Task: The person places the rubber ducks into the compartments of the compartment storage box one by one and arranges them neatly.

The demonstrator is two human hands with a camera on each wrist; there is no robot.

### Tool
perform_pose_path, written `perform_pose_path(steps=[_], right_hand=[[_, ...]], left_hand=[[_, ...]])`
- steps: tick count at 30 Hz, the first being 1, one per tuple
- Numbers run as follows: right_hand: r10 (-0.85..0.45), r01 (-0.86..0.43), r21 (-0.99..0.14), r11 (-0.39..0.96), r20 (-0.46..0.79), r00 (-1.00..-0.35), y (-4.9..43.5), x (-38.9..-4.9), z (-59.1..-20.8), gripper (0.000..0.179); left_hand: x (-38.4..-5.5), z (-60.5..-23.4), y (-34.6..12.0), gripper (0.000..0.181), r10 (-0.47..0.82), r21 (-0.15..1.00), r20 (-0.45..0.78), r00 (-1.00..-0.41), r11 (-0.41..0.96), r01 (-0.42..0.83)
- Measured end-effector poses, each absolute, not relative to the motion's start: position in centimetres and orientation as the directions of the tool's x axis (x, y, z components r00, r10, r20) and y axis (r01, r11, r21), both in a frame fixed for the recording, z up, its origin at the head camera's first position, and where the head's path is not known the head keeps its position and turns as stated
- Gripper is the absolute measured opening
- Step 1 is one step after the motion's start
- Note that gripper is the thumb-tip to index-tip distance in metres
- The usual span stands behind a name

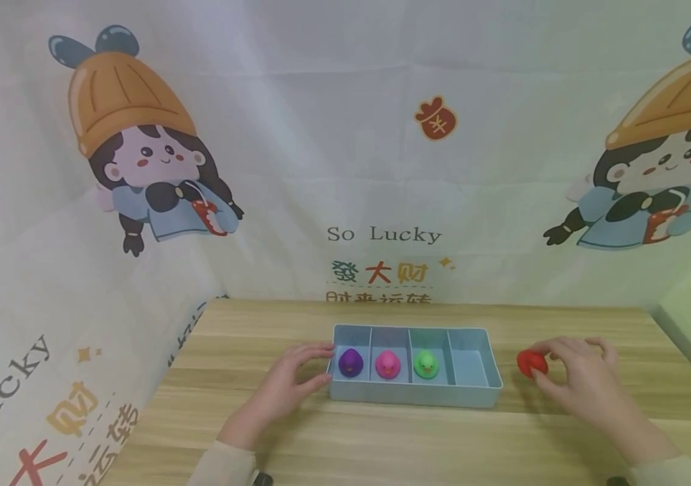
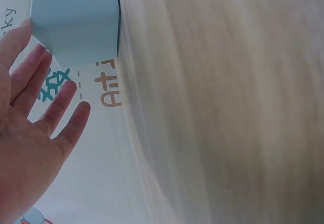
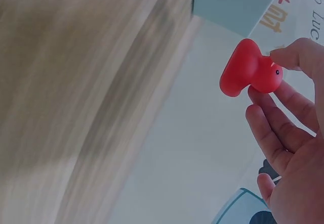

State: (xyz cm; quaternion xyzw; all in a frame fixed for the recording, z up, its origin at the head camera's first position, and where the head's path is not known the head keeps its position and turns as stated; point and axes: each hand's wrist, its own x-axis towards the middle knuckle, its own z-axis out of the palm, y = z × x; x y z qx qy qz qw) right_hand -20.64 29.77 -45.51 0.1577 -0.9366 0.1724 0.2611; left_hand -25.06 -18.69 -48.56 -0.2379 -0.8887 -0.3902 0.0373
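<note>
A blue-grey tray [image 1: 415, 393] with several compartments in a row stands on the table. From the left, a purple duck [image 1: 351, 363], a pink duck [image 1: 388, 364] and a green duck [image 1: 426, 364] sit one to a compartment; the rightmost compartment holds nothing. At the tray's left end, my left hand [image 1: 287, 381] touches the wall with extended fingers, seen also against the tray [image 2: 76, 27] in the left wrist view. Right of the tray, my right hand [image 1: 585, 378] pinches a red rubber duck [image 3: 244, 70] by its head between thumb and fingers, its base turned away from the palm.
The wooden table [image 1: 248, 445] reaches back to a printed cloth [image 1: 297, 169] hung behind it. More of this cloth stands along the left and right sides of the table.
</note>
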Motion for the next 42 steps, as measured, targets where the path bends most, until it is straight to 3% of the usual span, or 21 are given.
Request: perform_pose_path(steps=[42], right_hand=[[-0.283, -0.529, -0.223, 0.819, 0.645, -0.71, 26.2, -21.9, -43.7, 0.038]], left_hand=[[-25.0, -48.2, -18.6, 0.044, 0.398, 0.683, 0.238, -0.886, 0.58, 0.444]])
